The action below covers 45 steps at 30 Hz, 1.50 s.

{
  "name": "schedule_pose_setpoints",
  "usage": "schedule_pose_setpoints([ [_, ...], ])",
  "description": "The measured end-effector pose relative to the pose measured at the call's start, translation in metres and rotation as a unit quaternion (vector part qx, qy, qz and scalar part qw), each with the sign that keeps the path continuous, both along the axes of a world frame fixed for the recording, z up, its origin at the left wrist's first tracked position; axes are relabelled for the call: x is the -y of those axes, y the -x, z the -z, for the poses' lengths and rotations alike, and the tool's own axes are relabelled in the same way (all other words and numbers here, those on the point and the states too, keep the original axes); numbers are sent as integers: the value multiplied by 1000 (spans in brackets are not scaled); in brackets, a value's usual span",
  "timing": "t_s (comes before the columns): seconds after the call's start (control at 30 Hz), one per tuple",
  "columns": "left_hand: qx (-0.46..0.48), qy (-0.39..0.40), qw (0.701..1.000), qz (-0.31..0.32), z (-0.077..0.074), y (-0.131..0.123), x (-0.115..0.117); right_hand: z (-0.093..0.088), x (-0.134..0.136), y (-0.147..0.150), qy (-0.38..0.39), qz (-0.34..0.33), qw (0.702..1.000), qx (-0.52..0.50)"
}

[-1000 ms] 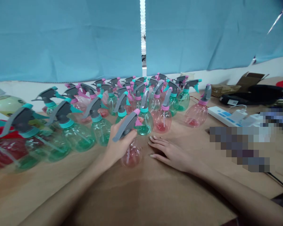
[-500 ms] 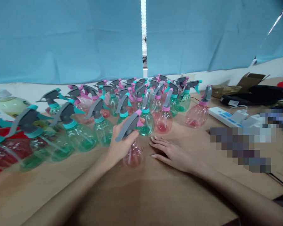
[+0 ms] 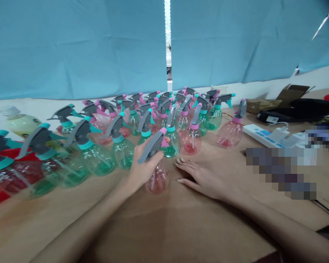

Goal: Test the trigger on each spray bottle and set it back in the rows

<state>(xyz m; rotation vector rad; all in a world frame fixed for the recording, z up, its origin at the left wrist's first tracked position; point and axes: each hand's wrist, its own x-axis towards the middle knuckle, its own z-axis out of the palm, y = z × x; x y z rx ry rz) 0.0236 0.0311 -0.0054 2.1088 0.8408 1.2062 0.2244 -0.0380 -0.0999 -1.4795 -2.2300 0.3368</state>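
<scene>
My left hand [image 3: 144, 166] is wrapped round the neck of a pink spray bottle [image 3: 158, 179] with a grey and pink trigger head. The bottle stands close in front of me, and its collar is hidden by my fingers. To its right, my right hand [image 3: 201, 179] lies flat on the brown table [image 3: 164, 233], fingers stretched out and touching no bottle. Just beyond the two hands stand a green spray bottle [image 3: 170, 144] with a turquoise collar and a pink spray bottle [image 3: 192, 142] with a pink collar.
Several more green and pink spray bottles [image 3: 98, 160] crowd the left and back. A pale yellow bottle [image 3: 23, 124] stands far left. On the right are a lone pink spray bottle [image 3: 230, 133], a white power strip [image 3: 256, 135], a black case [image 3: 296, 110] and an opened cardboard box [image 3: 293, 93].
The view has shifted slightly, so the bottles on the left appear a little further right. Both hands keep their places, the left one still round the pink spray bottle.
</scene>
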Motion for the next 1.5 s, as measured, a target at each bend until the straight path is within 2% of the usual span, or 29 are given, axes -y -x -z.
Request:
schedule_pose_setpoints([
  [0.27,-8,24,1000,-3,1,2,0,-1,1,1,-4,11,1000,-20],
  [0.6,-4,50,998,34,2,6,-4,5,1,1,-13,22,998,-51],
  [0.83,2,64,998,29,3,5,-5,-1,2,3,14,22,997,-79],
  [1.13,3,53,998,24,2,2,-1,4,2,3,-3,8,994,-108],
  [1.5,-13,45,999,-4,1,1,4,4,8,11,19,13,989,-143],
])
